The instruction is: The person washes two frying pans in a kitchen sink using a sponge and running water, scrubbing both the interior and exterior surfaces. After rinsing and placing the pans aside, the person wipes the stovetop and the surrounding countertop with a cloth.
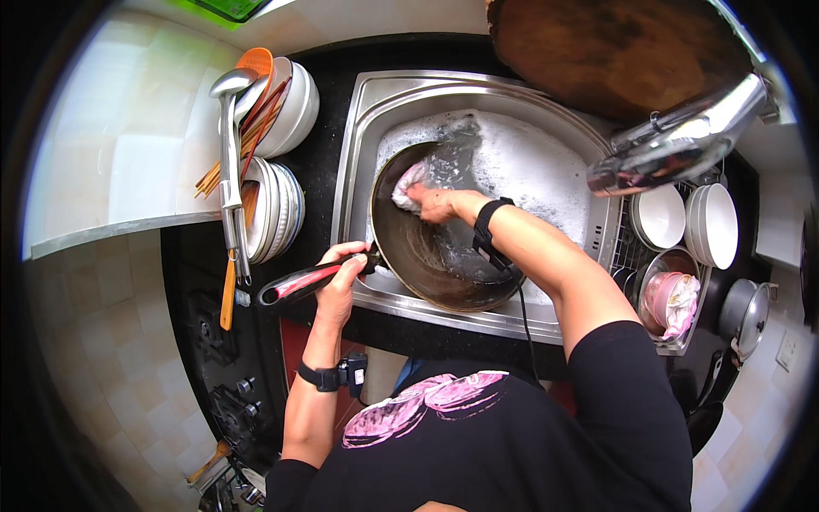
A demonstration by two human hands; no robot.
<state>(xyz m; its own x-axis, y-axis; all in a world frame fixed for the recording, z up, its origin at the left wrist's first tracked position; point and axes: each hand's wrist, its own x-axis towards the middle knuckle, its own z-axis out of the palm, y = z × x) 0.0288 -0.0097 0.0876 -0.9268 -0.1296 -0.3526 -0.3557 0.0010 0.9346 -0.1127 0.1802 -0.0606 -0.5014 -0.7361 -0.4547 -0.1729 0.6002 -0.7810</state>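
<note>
A dark frying pan (409, 256) lies tilted in a stainless steel sink (349, 160), partly under soapy water. My left hand (342, 281) grips its black and red handle (301, 281) near the pan, over the sink's front left corner. With my right hand (435, 203) I press a bunched, pale pink and white cloth (408, 189) against the pan's inner left wall. Water and foam (531, 153) cover the pan's far side, so part of its rim is hidden.
Left of the sink stand stacked plates (275, 208), white bowls (291, 115), chopsticks and a metal ladle (233, 83). A chrome faucet (678, 141) juts in from the right, before a round wooden board (620, 51). A dish rack with bowls (659, 217) is at the right.
</note>
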